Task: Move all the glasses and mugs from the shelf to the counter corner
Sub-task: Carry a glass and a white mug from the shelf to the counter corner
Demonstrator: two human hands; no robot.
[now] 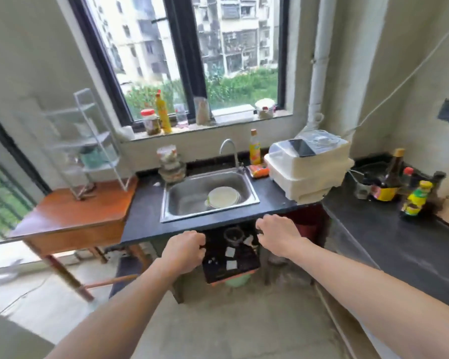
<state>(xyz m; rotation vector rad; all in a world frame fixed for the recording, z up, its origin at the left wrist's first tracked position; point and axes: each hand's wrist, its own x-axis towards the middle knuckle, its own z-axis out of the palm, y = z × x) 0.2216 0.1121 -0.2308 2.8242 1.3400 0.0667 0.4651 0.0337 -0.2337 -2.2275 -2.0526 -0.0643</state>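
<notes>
A white wire shelf (88, 141) stands on the wooden side table (70, 218) at the left. Blurred glassware and a green item (95, 156) sit on its tiers; I cannot make out single glasses or mugs. The dark counter corner (373, 174) lies at the far right, behind the bottles. My left hand (183, 251) and my right hand (278, 235) hover below the counter's front edge, in front of the sink (208, 195). Both are loosely curled, hold nothing and are far from the shelf.
Plates lie in the sink. A white dish box (309, 169) sits right of it. Sauce bottles (389, 182) and a small glass (362, 189) crowd the right counter's back. Stacked bowls (171, 167) stand left of the faucet. Jars line the window sill.
</notes>
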